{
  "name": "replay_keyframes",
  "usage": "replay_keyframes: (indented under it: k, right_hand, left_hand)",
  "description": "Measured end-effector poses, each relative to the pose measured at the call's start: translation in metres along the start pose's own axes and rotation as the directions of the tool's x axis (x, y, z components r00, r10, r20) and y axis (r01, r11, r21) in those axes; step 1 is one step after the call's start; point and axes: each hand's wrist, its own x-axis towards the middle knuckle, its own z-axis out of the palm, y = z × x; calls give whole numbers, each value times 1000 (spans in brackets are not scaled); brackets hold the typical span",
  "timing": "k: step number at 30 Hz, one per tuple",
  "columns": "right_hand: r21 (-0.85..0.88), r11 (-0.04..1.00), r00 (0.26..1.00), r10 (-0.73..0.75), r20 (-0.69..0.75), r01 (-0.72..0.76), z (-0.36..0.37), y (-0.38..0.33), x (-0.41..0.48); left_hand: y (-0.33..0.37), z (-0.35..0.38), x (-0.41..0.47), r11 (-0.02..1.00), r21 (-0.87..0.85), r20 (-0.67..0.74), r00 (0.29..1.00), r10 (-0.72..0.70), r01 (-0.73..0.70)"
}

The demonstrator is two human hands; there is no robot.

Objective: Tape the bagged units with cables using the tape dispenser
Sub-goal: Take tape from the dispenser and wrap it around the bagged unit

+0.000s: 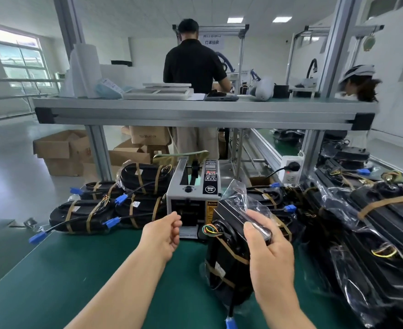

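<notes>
Right hand (pixel 267 243) clasps the top end of a black unit in a clear plastic bag (pixel 229 262), brown tape bands round it | left hand (pixel 165 233), fingers curled, sits just left of the grip at the mouth of the grey box-shaped tape dispenser (pixel 193 186); whether it holds tape, cannot tell | taped black units (pixel 81 217) lie farther left on the green bench mat (pixel 77 281)

tape dispenser (pixel 192 186), just beyond the right hand (pixel 269 248) that grips the bagged unit (pixel 229 264): round black label (pixel 210 189) reads "semi", chinese characters under it too small. caution sticker (pixel 212 203) up-left of the grip reads "caution". hanging sign (pixel 212 41) far beyond the grip: "灯罩组装". cardboard box (pixel 148 135) far up-left: print ends "cm", rest blurred. white tag (pixel 220 269) below the grip: unreadable.
</notes>
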Motion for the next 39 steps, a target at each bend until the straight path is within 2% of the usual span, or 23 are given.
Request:
replay_keyframes:
  k: [9,16,23,25,27,30,32,35,39]
  right_hand:
    - [-6,999,999,-45,19,45,6,-4,-1]
    - [-17,995,994,-98,47,99,13,-6,-3]
    - [-56,986,986,-153,61,156,12,-4,-8]
    - [-52,988,987,-143,69,147,8,-3,-8]
    - [-51,986,985,-151,88,156,7,-4,-10]
    - [-74,979,978,-183,102,191,10,-4,-13]
    - [-76,979,976,-178,125,188,13,-2,-17]
    - [-46,984,973,-160,166,170,17,-3,-21]
    - [-34,985,974,-163,156,170,21,-7,-25]
  left_hand:
    - [10,22,16,992,-5,-11,992,-126,126]
    - [5,32,20,990,-124,-64,995,-80,72]
    - [-1,32,6,964,-259,-110,993,32,-60]
    - [0,21,-11,968,-230,-21,995,100,-102]
    - [3,5,-35,969,-185,139,972,191,-164]
    - [10,-14,-77,938,-143,362,865,346,-316]
    - [16,-18,-103,903,-75,457,791,407,-423]
    - [18,-14,-121,826,106,489,752,442,-554]
    - [12,-8,-126,811,190,470,777,419,-553]
